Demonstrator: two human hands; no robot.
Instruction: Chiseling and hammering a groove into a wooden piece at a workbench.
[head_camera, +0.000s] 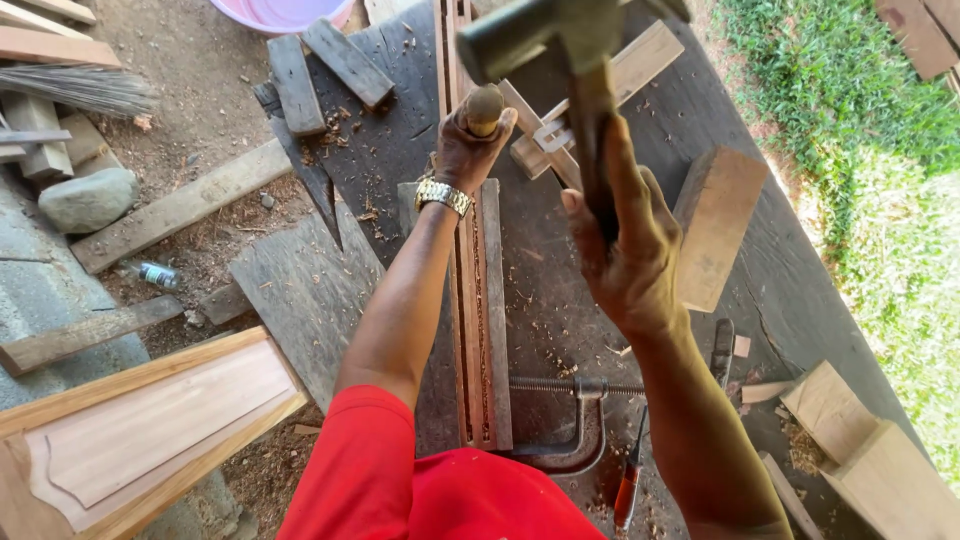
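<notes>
Right hand (630, 250) clenched on a raised hammer (560, 40), left hand (470, 150) wrapped round a chisel handle (484, 108).

Gripped by its dark handle, the hammer is held up close to the camera, its blurred metal head above and just right of the chisel's rounded wooden top. That chisel stands upright on a long grooved strip of reddish wood (478, 330) lying lengthwise on the dark, shaving-strewn table (560, 300); its blade is hidden by the fist. A gold watch (443, 194) circles the left wrist. Near the lower edge a metal clamp (570, 420) grips the strip, and a pale wooden block (715, 225) lies to the right, behind the right hand.
</notes>
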